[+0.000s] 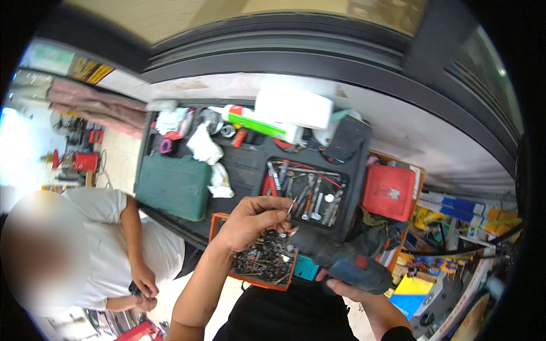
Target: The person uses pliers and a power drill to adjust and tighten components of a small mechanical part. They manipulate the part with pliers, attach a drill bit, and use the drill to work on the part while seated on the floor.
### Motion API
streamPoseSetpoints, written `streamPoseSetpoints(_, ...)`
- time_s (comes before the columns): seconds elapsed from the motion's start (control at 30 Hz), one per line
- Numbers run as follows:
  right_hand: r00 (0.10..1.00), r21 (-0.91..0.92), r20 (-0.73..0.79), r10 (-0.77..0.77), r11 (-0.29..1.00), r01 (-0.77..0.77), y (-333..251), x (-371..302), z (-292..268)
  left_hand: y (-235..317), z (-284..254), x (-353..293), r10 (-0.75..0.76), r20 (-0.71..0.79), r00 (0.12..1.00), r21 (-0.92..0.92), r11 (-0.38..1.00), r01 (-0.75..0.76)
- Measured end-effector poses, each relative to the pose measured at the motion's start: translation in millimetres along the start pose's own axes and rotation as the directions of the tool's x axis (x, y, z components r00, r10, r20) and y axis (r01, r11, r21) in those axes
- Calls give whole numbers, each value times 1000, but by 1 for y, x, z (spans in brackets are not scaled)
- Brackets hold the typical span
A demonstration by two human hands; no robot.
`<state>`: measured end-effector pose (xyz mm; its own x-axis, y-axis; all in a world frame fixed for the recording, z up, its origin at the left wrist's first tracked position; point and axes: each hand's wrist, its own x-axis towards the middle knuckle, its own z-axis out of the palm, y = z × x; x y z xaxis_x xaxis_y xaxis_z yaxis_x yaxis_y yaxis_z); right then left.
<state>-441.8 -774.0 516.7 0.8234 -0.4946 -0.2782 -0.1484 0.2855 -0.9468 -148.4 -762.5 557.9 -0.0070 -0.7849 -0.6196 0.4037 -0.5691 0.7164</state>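
My left hand (249, 225) is closed in a pinch over an orange tray (261, 282) heaped with small loose metal parts. Between its thumb and forefinger a thin, shiny metal rod (292, 206) stands up; its exact kind is too small to tell. My right hand (345, 290) grips the handle of a dark blue cordless drill (359, 262) with a red button. The drill lies nearly level, its nose pointing left toward the fingers of my left hand. Most of its handle is hidden by the body of the drill.
A black workbench (242, 173) carries a green case (173, 184), a tray of wrenches and pliers (311, 196), a white box (293, 108) and a green-white tube (259, 123). Right of it sits a red case (389, 192). Another person (108, 244) is close on the left, hands together.
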Motion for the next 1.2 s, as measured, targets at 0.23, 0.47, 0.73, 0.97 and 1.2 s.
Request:
streamPoseSetpoints(0.23,996,248,-56,65,968,-49,-22,5,28,-7,-11,-74,223,108,969,-277,942,-186)
streamPoseSetpoints(0.47,994,142,4,-109,984,107,-21,13,46,-31,-22,-106,303,120,945,-299,919,-257)
streamPoseSetpoints(0.73,999,153,5,35,988,-35,-23,13,57,-55,-16,-119,271,-370,888,-412,809,-419)
streamPoseSetpoints(0.97,919,-424,138,-368,817,391,-29,31,63,-54,10,-132,266,-404,875,-461,767,-446)
streamPoseSetpoints(1.2,978,-180,7,-209,962,207,-39,28,81,-45,28,-132,354,-386,852,-557,647,-521)
